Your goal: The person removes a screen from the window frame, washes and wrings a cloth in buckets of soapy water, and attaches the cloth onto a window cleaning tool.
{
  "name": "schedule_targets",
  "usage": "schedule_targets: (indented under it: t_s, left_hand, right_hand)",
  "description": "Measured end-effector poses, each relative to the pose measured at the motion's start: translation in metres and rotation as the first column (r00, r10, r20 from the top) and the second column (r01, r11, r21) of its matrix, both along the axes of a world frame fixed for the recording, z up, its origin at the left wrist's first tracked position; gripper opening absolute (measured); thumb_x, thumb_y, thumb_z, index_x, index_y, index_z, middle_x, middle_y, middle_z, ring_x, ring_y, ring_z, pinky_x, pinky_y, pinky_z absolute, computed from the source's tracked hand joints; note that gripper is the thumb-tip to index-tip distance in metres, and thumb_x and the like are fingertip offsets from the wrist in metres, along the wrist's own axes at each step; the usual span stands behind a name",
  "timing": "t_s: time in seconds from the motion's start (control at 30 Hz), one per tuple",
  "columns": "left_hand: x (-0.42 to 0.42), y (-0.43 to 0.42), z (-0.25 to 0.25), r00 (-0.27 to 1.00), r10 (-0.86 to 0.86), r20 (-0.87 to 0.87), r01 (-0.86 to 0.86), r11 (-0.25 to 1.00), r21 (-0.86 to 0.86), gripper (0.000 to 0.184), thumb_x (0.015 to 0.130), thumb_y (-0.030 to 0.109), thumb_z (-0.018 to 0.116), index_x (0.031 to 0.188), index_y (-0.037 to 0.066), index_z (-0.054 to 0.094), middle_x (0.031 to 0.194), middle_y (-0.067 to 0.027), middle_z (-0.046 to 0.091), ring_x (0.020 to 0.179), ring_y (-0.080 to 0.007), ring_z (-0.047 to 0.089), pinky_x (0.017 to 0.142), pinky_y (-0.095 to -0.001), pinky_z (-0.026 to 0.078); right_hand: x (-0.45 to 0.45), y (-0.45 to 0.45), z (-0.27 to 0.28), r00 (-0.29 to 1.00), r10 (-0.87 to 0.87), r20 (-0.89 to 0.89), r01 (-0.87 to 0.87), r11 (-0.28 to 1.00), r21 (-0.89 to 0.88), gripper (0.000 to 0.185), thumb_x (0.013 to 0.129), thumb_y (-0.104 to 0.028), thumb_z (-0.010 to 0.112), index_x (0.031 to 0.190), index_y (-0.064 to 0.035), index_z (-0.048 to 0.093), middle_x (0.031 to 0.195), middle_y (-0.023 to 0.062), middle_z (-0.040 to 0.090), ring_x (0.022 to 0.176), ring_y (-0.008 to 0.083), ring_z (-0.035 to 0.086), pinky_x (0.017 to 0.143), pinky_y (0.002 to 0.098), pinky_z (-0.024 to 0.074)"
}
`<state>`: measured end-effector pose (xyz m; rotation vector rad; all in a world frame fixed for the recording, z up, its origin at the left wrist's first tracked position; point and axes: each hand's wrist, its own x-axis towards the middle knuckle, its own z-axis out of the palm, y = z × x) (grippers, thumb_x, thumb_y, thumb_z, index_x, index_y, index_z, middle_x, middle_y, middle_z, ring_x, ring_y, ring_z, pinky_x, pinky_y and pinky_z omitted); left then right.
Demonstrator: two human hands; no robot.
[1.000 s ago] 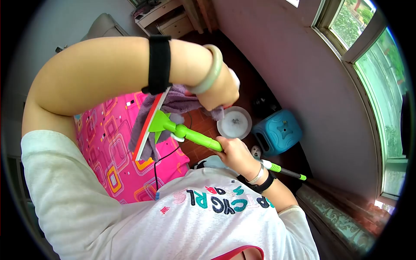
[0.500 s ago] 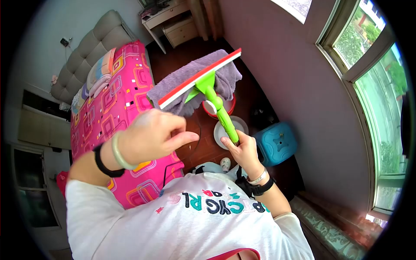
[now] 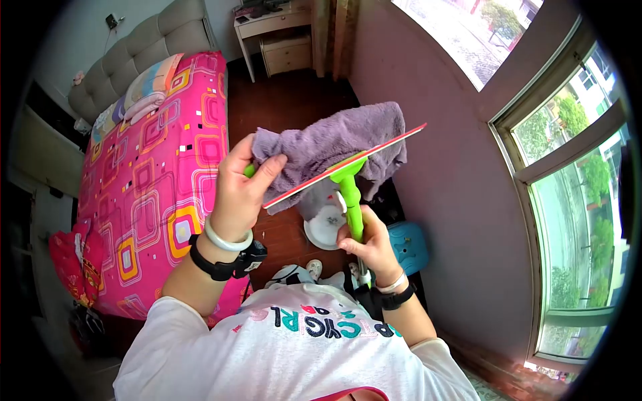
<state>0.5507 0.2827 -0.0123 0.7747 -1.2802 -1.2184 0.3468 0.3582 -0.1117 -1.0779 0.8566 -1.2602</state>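
My right hand [image 3: 372, 246] is wrapped round the green handle of a window squeegee [image 3: 353, 212], whose red-edged blade slants up to the right. A purple cloth [image 3: 328, 142] drapes over the far side of the squeegee head. At the left end of the head, my left hand [image 3: 244, 187] grips the cloth's edge between thumb and fingers. A bit of green frame shows beside those fingers. Part of the handle's lower end and a metal pole appear below my right hand.
A bed with a pink patterned cover [image 3: 150, 180] stands to the left. On the floor are a whitish basin [image 3: 326, 230] and a blue stool [image 3: 408, 246]. Windows [image 3: 582, 234] line the right wall, and a small desk [image 3: 274, 25] is at the back.
My left hand has moved up and taken hold of the cloth's left end. The squeegee has turned, so its blade appears thinner and farther right. The view has shifted too.
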Motion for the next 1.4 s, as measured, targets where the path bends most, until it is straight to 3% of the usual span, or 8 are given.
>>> schedule_targets:
  t_s: [0.17, 0.33, 0.4, 0.6, 0.77, 0.87, 1.1, 1.4]
  left_hand:
    - [-0.012, 0.004, -0.011, 0.983, 0.104, 0.154, -0.067, 0.972, -0.226, 0.018, 0.086, 0.003, 0.058, 0.103, -0.002, 0.055, 0.093, -0.0039, 0.063, 0.083, -0.0086, 0.057, 0.075, -0.0223, 0.045]
    - [-0.006, 0.003, -0.002, 0.974, 0.228, 0.014, -0.211, 0.924, -0.319, 0.020, 0.086, 0.003, 0.058, 0.104, -0.003, 0.054, 0.102, -0.0060, 0.056, 0.087, -0.0120, 0.055, 0.080, -0.0238, 0.043]
    - [0.001, 0.006, 0.001, 0.879, 0.414, 0.236, -0.241, 0.813, -0.530, 0.019, 0.086, 0.004, 0.058, 0.104, -0.004, 0.053, 0.103, -0.0079, 0.054, 0.084, -0.0131, 0.055, 0.077, -0.0230, 0.043]
    - [-0.002, 0.017, 0.002, 0.991, 0.020, -0.135, 0.003, 0.986, 0.166, 0.024, 0.090, 0.012, 0.056, 0.109, -0.002, 0.051, 0.084, -0.0031, 0.060, 0.076, -0.0097, 0.057, 0.070, -0.0213, 0.046]
    - [-0.016, 0.035, -0.033, 0.994, -0.009, 0.112, 0.019, 0.996, -0.085, 0.034, 0.084, 0.010, 0.064, 0.112, -0.003, 0.050, 0.103, -0.0086, 0.061, 0.091, -0.0106, 0.056, 0.079, -0.0257, 0.046]
    - [-0.012, 0.017, -0.047, 0.941, -0.139, 0.307, 0.119, 0.989, 0.082, 0.034, 0.080, 0.002, 0.063, 0.111, -0.003, 0.052, 0.103, -0.0086, 0.061, 0.093, -0.0124, 0.057, 0.079, -0.0270, 0.046]
    - [-0.031, -0.012, -0.052, 0.625, -0.523, -0.579, 0.720, 0.673, 0.169, 0.057, 0.077, 0.021, 0.068, 0.126, 0.002, 0.046, 0.127, -0.0123, 0.049, 0.119, -0.0260, 0.045, 0.104, -0.0385, 0.031]
    - [-0.068, -0.041, -0.058, 0.548, -0.603, -0.580, 0.814, 0.544, 0.204, 0.049, 0.081, 0.038, 0.060, 0.114, 0.003, 0.048, 0.110, -0.0110, 0.052, 0.102, -0.0248, 0.048, 0.088, -0.0391, 0.038]
  right_hand:
    - [-0.014, -0.034, 0.019, 0.940, 0.225, 0.256, -0.258, 0.961, 0.100, 0.019, 0.080, -0.016, 0.068, 0.088, -0.0026, 0.057, 0.061, -0.0006, 0.051, 0.051, 0.0049, 0.044, 0.046, 0.0193, 0.0359]
    - [-0.001, -0.036, 0.025, 0.993, -0.094, 0.075, 0.089, 0.994, 0.068, 0.017, 0.080, -0.015, 0.069, 0.083, -0.0022, 0.057, 0.061, -0.0045, 0.049, 0.049, 0.0026, 0.041, 0.044, 0.0180, 0.0324]
    - [-0.001, -0.037, 0.025, 0.983, -0.181, 0.037, 0.179, 0.983, 0.038, 0.019, 0.080, -0.016, 0.069, 0.084, -0.0020, 0.057, 0.061, -0.0050, 0.048, 0.049, 0.0024, 0.040, 0.043, 0.0180, 0.0318]
    - [-0.006, -0.038, 0.042, 0.964, -0.118, 0.238, 0.141, 0.986, -0.083, 0.036, 0.077, -0.033, 0.071, 0.082, -0.0027, 0.053, 0.061, -0.0034, 0.046, 0.047, 0.0042, 0.038, 0.041, 0.0186, 0.0281]
    - [-0.002, -0.034, 0.050, 0.956, -0.139, 0.258, 0.160, 0.985, -0.060, 0.034, 0.077, -0.031, 0.072, 0.081, -0.0030, 0.053, 0.059, -0.0037, 0.046, 0.047, 0.0036, 0.038, 0.040, 0.0182, 0.0279]
    - [0.003, -0.029, 0.056, 0.977, -0.086, 0.194, 0.098, 0.994, -0.055, 0.028, 0.078, -0.025, 0.071, 0.082, -0.0031, 0.054, 0.060, -0.0048, 0.047, 0.048, 0.0021, 0.039, 0.041, 0.0173, 0.0280]
    - [0.007, -0.032, 0.048, 0.938, 0.177, 0.298, -0.160, 0.984, -0.081, 0.035, 0.079, -0.030, 0.070, 0.089, 0.0008, 0.057, 0.059, -0.0043, 0.047, 0.046, 0.0022, 0.040, 0.040, 0.0176, 0.0294]
    - [0.004, -0.025, 0.061, 0.849, 0.390, 0.357, -0.396, 0.916, -0.059, 0.031, 0.080, -0.028, 0.069, 0.087, 0.0000, 0.060, 0.062, -0.0047, 0.048, 0.050, 0.0023, 0.040, 0.042, 0.0180, 0.0286]
